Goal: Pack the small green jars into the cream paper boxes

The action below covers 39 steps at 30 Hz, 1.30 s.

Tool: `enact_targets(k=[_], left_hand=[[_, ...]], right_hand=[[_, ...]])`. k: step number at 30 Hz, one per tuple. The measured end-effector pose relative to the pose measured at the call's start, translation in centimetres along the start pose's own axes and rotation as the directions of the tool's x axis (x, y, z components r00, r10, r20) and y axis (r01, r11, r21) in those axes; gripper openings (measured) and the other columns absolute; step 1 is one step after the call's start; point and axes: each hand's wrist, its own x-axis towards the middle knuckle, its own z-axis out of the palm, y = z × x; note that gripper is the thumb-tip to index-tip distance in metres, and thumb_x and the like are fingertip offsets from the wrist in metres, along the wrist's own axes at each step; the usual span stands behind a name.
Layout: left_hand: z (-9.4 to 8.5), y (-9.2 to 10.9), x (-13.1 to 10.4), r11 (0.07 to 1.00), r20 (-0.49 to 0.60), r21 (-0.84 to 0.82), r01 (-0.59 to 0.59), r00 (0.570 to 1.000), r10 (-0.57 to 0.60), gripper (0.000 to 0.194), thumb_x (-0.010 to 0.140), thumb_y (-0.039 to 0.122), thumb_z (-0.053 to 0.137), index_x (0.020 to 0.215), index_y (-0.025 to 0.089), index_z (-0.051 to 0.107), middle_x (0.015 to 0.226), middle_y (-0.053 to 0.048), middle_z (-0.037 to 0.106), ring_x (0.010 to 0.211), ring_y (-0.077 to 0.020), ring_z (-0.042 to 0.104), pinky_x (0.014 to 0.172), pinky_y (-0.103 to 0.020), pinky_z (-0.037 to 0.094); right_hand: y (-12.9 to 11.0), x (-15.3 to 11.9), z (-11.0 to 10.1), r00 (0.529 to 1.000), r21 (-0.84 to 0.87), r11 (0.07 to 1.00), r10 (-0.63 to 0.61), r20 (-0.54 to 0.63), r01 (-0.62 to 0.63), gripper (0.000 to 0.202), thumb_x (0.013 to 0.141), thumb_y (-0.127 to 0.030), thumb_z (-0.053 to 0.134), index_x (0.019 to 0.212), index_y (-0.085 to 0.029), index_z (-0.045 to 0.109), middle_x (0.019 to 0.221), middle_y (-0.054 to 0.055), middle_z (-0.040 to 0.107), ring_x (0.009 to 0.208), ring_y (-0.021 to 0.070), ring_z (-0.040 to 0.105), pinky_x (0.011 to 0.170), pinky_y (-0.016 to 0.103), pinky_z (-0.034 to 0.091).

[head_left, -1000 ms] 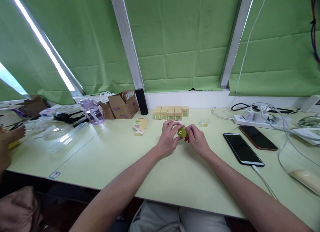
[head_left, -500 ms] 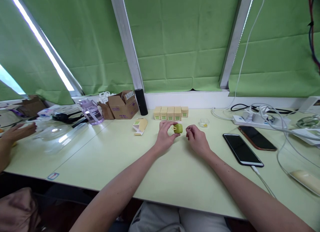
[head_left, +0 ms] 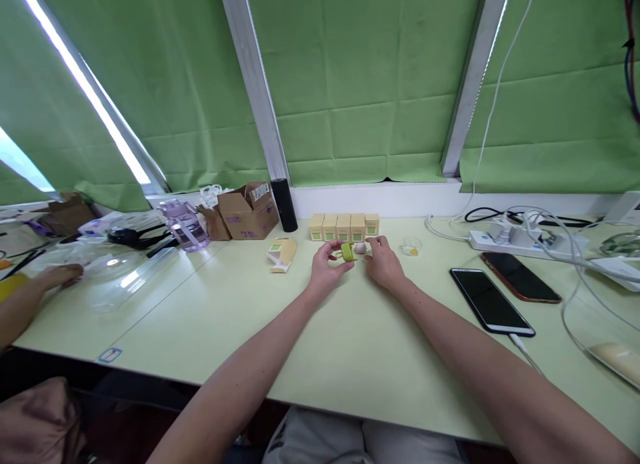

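My left hand (head_left: 327,267) grips a small green case (head_left: 347,252) with a loop on its left side, between thumb and fingers. Just right of it my right hand (head_left: 383,261) is closed on a small whitish round piece (head_left: 360,249), held at the fingertips beside the green case. Behind both hands stands a row of several small tan boxes (head_left: 343,227) with green labels. An opened tan carton (head_left: 283,254) lies to the left. A small clear dish (head_left: 411,247) with something yellow in it sits to the right.
Two phones (head_left: 491,301) lie on the right, near a white power strip (head_left: 520,247) and cables. A cardboard box (head_left: 249,212), black cylinder (head_left: 284,205) and purple bottle (head_left: 184,225) stand at the back left. Another person's hand (head_left: 60,276) is at far left.
A whitish round piece now shows between my hands, at my right fingertips. The green case has shifted slightly left and looks turned. The other person's hand has moved lower and rightward.
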Motion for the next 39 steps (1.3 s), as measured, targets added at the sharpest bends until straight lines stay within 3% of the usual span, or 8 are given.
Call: enact_targets(k=[4, 10, 15, 18, 22, 25, 28, 39], left_hand=[[-0.1, 0.1, 0.1, 0.999, -0.008, -0.034, 0.010, 1.000, -0.010, 0.051, 0.062, 0.016, 0.088, 0.109, 0.021, 0.068, 0.116, -0.007, 0.076, 0.106, -0.0226, 0.068, 0.085, -0.033, 0.046], [-0.1, 0.1, 0.0, 0.999, -0.004, -0.043, -0.003, 1.000, 0.002, 0.051, 0.064, 0.017, 0.087, 0.111, 0.021, 0.067, 0.120, -0.009, 0.074, 0.112, -0.0241, 0.068, 0.087, -0.033, 0.045], [-0.1, 0.2, 0.0, 0.999, -0.045, -0.039, -0.013, 0.999, 0.011, 0.052, 0.065, 0.018, 0.087, 0.113, 0.021, 0.067, 0.122, -0.010, 0.072, 0.114, -0.0249, 0.068, 0.089, -0.034, 0.046], [0.1, 0.5, -0.1, 0.999, -0.053, -0.047, -0.028, 0.998, 0.026, 0.052, 0.066, 0.019, 0.087, 0.113, 0.021, 0.066, 0.123, -0.010, 0.072, 0.114, -0.0257, 0.069, 0.090, -0.035, 0.047], [0.3, 0.8, -0.2, 0.998, -0.062, -0.049, -0.028, 0.998, 0.025, 0.053, 0.066, 0.021, 0.087, 0.114, 0.021, 0.066, 0.124, -0.011, 0.072, 0.115, -0.0268, 0.068, 0.090, -0.036, 0.047], [0.5, 0.8, -0.3, 0.998, -0.048, -0.052, -0.039, 0.998, 0.037, 0.053, 0.068, 0.023, 0.087, 0.116, 0.021, 0.065, 0.125, -0.011, 0.071, 0.116, -0.0266, 0.068, 0.092, -0.036, 0.047], [0.6, 0.6, -0.4, 0.997, -0.027, -0.055, -0.047, 0.999, 0.046, 0.054, 0.070, 0.024, 0.086, 0.119, 0.022, 0.064, 0.127, -0.011, 0.071, 0.118, -0.0260, 0.067, 0.093, -0.035, 0.047], [0.6, 0.9, -0.8, 0.996, -0.002, -0.034, -0.086, 0.996, 0.086, 0.052, 0.072, 0.022, 0.084, 0.120, 0.023, 0.063, 0.128, -0.011, 0.068, 0.118, -0.0257, 0.067, 0.095, -0.036, 0.046]], right_hand=[[-1.1, 1.5, 0.3, 0.999, 0.025, 0.999, 0.036, 0.035, -0.037, 0.041, 0.097, -0.017, 0.055, 0.137, -0.024, 0.057, 0.143, 0.016, 0.050, 0.107, 0.0284, 0.066, 0.075, 0.036, 0.050], [-1.7, 2.1, 1.1, 0.976, 0.327, 0.922, 0.218, 0.007, -0.208, 0.019, 0.092, -0.017, 0.063, 0.107, -0.023, 0.072, 0.135, 0.014, 0.053, 0.109, 0.0295, 0.064, 0.088, 0.041, 0.049], [-1.7, 1.7, 1.1, 0.926, 0.549, 0.787, 0.372, -0.061, -0.280, 0.029, 0.093, -0.033, 0.062, 0.116, -0.018, 0.071, 0.135, 0.017, 0.057, 0.105, 0.0274, 0.065, 0.093, 0.042, 0.050], [-1.8, 1.3, 0.4, 0.894, 0.700, 0.654, 0.444, -0.050, -0.286, 0.040, 0.094, -0.050, 0.058, 0.109, -0.015, 0.072, 0.115, 0.014, 0.069, 0.093, 0.0242, 0.066, 0.085, 0.038, 0.053], [-2.1, -0.1, -1.2, 0.878, 0.847, 0.445, 0.476, 0.049, -0.289, 0.052, 0.089, -0.068, 0.057, 0.092, -0.018, 0.071, 0.088, 0.008, 0.070, 0.066, 0.0172, 0.059, 0.056, 0.031, 0.048], [-2.3, -1.9, -2.4, 0.842, 0.962, -0.018, 0.479, 0.248, -0.273, 0.040, 0.075, -0.058, 0.077, 0.086, -0.020, 0.070, 0.092, 0.005, 0.069, 0.060, 0.0121, 0.052, 0.046, 0.026, 0.041], [-2.3, -3.5, -3.1, 0.829, 0.945, -0.165, 0.454, 0.328, -0.284, 0.035, 0.073, -0.051, 0.081, 0.087, -0.021, 0.070, 0.091, 0.005, 0.068, 0.062, 0.0128, 0.054, 0.045, 0.025, 0.044], [-3.1, -5.6, -5.4, 0.943, 0.960, -0.152, 0.202, 0.264, -0.236, 0.044, 0.068, -0.055, 0.087, 0.094, -0.025, 0.067, 0.107, 0.007, 0.078, 0.087, 0.0217, 0.069, 0.064, 0.030, 0.052]])
